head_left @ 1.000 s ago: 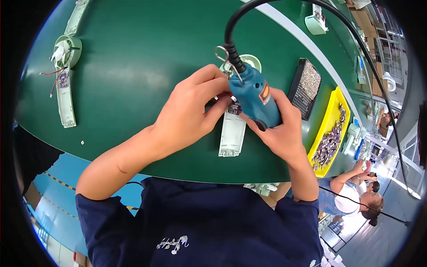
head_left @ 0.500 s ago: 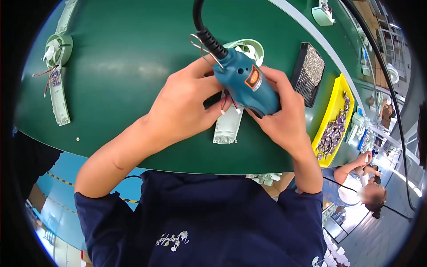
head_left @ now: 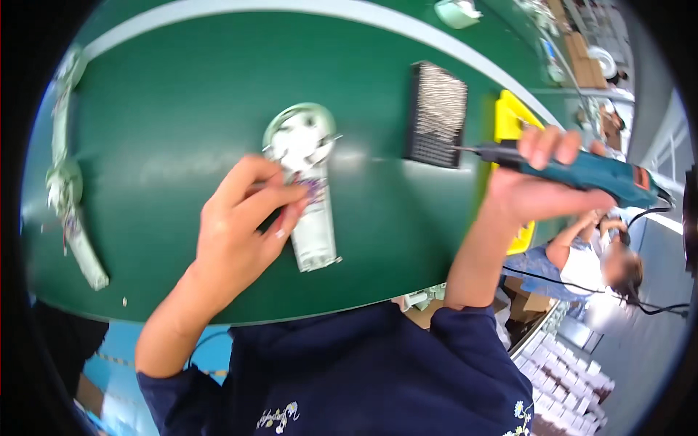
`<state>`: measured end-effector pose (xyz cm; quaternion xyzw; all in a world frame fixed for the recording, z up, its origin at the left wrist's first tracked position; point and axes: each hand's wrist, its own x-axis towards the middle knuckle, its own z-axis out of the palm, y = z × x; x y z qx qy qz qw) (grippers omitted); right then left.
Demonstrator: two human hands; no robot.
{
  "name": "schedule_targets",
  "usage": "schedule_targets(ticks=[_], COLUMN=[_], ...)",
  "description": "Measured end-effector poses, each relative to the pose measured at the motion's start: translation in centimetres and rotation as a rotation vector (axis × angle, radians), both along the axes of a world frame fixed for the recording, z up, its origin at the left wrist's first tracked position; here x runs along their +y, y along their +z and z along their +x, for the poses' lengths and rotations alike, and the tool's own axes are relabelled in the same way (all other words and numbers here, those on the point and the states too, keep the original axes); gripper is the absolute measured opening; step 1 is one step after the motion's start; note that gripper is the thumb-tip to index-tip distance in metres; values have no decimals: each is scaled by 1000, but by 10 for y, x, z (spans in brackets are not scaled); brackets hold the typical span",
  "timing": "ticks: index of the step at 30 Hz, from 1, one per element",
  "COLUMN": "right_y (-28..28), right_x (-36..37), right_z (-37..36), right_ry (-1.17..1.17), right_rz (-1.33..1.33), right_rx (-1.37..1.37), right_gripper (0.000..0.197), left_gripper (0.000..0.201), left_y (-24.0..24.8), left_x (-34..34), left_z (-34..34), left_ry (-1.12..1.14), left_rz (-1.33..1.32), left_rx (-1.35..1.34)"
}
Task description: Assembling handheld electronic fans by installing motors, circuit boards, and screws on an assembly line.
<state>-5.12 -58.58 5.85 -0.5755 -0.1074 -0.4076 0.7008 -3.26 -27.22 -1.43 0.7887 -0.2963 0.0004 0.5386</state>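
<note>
In the head view, the left hand [head_left: 247,225] is held narrow, thumb and fingers drawn in over the middle of a pale green handheld fan's half-shell handle [head_left: 315,240]. The fingertips are at the purple circuit board [head_left: 314,190] set in the handle; blur hides whether they pinch a lead there or only rest on it. A small white connector [head_left: 280,233] shows beside the fingers. The handle lies on the green tabletop [head_left: 189,87], its end toward the person, and joins the round fan housing [head_left: 299,109] at its far end, with white parts inside the ring.

The right hand [head_left: 534,185] is wrapped around a teal electric screwdriver [head_left: 607,176], lifted over the right side of the table and lying nearly level. Its thin bit [head_left: 465,149] points left and overlaps the lower right edge of a black screw tray [head_left: 440,109] filled with small metal screws; whether it touches cannot be told. A black cord [head_left: 649,211] leaves the tool's rear end. Behind the hand and tool is a yellow bin [head_left: 512,112], partly covered by them.

At the left of the table, well apart from the left hand, lies another opened fan [head_left: 86,254], with a further pale green piece [head_left: 62,131] beyond it. Past the bin, at the right, a co-worker in a white top [head_left: 582,270] is partly visible.
</note>
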Motion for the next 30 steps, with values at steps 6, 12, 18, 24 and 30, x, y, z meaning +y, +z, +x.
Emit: schedule_targets(ticks=[6,12,18,24,30], right_y=[-37,-42,-44,-39,-47], right_x=[6,2,1,0,12], right_z=[14,17,20,22,24], right_ry=[-165,-239,-292,-302,-69], right_rz=[108,72,18,-12,-44], right_rx=[-22,-5,81,102,177], right_gripper=[75,77,78,77,81], left_gripper=[24,24,24,24,23], left_y=[2,-1,-2,-3,1], left_x=[-3,-8,-8,-13,-4], left_z=[-6,-9,-9,-5,-11], left_ry=[32,41,47,38,87], left_rz=[77,74,68,52,98], left_rx=[-74,-119,-104,-93,-76])
